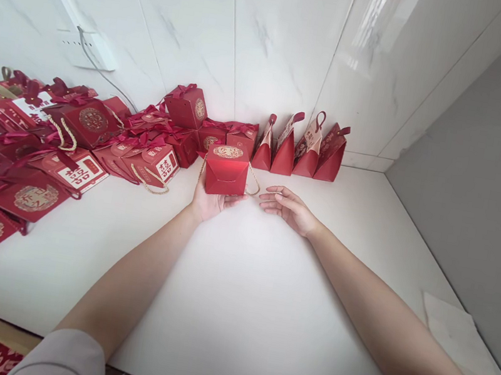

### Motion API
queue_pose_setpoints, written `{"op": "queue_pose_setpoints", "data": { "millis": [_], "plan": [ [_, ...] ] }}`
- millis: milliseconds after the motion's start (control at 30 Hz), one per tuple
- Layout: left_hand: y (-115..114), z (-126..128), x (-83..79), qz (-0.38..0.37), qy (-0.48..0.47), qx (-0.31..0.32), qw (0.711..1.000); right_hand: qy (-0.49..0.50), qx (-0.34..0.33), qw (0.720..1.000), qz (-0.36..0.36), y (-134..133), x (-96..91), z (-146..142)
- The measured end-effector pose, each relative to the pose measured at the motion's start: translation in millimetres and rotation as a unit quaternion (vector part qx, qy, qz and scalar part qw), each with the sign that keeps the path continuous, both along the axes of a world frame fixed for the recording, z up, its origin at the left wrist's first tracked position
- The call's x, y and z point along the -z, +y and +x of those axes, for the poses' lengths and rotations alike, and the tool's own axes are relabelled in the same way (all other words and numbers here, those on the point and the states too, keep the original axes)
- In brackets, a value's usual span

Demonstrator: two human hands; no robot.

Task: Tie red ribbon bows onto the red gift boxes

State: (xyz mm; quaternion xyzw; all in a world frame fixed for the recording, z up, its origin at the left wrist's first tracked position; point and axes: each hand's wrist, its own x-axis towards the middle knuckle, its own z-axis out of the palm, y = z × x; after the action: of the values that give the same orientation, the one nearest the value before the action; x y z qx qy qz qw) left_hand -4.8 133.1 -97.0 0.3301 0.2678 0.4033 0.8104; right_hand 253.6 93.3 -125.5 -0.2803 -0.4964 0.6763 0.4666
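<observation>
My left hand [210,201] supports a red gift box [226,176] from below and from its left side, holding it over the white table. The box has a gold round emblem on top, a folded flap on the face toward me and twisted cream cord handles hanging at both sides. Just right of the box is my right hand [289,209], fingers stretched out and slightly apart. It holds nothing, and its fingertips lie close to the right cord, apart from the box.
Red gift boxes with ribbons [93,125] are heaped along the left of the white table [259,315]. Several triangular red boxes [282,158] stand in a row against the tiled wall [283,40]. A pale sheet [458,334] lies at the right, beside a grey wall [488,155].
</observation>
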Motion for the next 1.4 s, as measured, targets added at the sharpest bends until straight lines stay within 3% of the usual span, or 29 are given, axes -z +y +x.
{"op": "queue_pose_setpoints", "data": {
  "millis": [300, 967, 1233, 1333, 1400],
  "plan": [
    [4, -1, 2.0, -0.033, -0.012, -0.048, 0.998, -0.018, -0.006, 1.000, 0.002, 0, -2.8, 0],
    [7, -2, 3.6, -0.024, -0.029, -0.021, 0.999, -0.022, -0.009, 1.000, 0.009, 1, 0.0, 0],
    [-10, 6, 11.3, 0.139, 0.081, 0.003, 0.987, 0.034, 0.008, 0.999, -0.020, 0, -1.1, -3],
    [-16, 14, 13.9, 0.232, 0.165, -0.002, 0.958, 0.046, 0.024, 0.998, -0.037, -1, -1.6, -4],
    [-18, 22, 14.3, 0.299, 0.231, -0.053, 0.924, 0.056, 0.041, 0.996, -0.050, 0, -1.6, -4]
  ]
}}
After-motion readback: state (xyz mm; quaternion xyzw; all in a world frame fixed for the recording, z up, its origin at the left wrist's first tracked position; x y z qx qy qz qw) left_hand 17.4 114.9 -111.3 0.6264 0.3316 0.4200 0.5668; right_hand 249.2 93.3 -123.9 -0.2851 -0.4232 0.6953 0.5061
